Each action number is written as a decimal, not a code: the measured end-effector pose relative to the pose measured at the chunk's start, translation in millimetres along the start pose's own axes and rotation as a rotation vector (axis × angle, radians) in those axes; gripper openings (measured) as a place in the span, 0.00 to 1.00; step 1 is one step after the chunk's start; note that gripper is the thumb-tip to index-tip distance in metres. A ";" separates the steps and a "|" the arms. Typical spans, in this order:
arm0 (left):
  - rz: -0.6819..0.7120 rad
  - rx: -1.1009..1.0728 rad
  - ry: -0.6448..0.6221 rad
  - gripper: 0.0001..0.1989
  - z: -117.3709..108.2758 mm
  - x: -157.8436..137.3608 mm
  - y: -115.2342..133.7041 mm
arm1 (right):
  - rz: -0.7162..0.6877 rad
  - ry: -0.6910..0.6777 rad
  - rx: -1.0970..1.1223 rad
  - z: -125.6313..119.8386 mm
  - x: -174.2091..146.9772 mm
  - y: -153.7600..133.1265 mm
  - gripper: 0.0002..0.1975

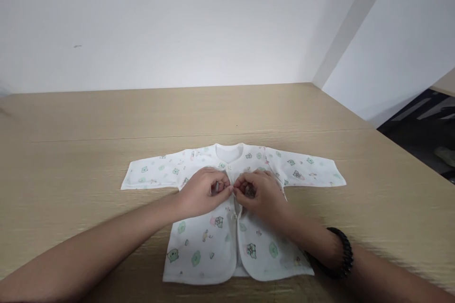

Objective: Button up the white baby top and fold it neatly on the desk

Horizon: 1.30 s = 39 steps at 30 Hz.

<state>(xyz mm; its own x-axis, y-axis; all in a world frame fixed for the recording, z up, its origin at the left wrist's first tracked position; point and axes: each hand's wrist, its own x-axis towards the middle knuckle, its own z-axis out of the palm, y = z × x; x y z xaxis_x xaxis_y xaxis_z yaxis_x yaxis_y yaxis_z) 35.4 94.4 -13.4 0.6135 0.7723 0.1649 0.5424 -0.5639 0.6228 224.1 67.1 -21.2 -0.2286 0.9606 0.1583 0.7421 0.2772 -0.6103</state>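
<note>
Both hands pinched the front placket of a baby shirt (227, 227), the left hand (204, 191) closed on the left edge and the right hand (259, 194) closed on the right edge, fingertips meeting at the centre line just below the topmost fastener (229, 167). The printed, long-sleeved shirt lay flat and face up on the wooden table (71, 161), near the front edge, neckline (229, 151) away from the wearer of the camera, both sleeves spread straight out to the sides. A black beaded bracelet (343, 253) sat on the right wrist. Below the hands the two front panels parted slightly toward the hem (a small tie or snap (233, 217) showed at mid-front; which of the two could not be told). The step in hand appeared to be the fastening of the closure under the fingertips. The next move, as judged, would call for both edges to be kept aligned and pressed together at that point, then for the hands to shift down to the lower fastener without dragging the cloth askew
</note>
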 end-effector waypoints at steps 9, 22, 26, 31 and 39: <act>-0.061 -0.031 0.021 0.08 1.6 0.1 -1.0 | 0.019 -0.020 0.046 0.7 -0.4 0.5 0.04; 0.029 0.010 0.017 0.04 -0.9 -2.5 -3.3 | -0.038 -0.017 0.072 -4.9 -1.3 -1.4 0.05; 0.049 0.035 0.042 0.04 -1.0 -15.5 4.8 | -0.069 -0.012 0.018 -8.2 -22.5 -14.5 0.07; 0.029 0.043 0.029 0.03 5.9 -40.1 24.0 | -0.091 -0.097 -0.044 -2.9 -54.2 -23.9 0.06; -0.004 0.034 -0.017 0.04 13.7 -44.2 29.5 | -0.064 -0.100 0.020 -5.2 -48.3 -18.2 0.04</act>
<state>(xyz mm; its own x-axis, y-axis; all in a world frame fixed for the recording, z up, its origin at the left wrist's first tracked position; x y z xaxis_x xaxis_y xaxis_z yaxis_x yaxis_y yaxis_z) 32.1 39.6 -12.8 0.6212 0.7693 0.1493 0.5639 -0.5711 0.5966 224.9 15.8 -13.7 -0.3377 0.9336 0.1195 0.7118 0.3364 -0.6166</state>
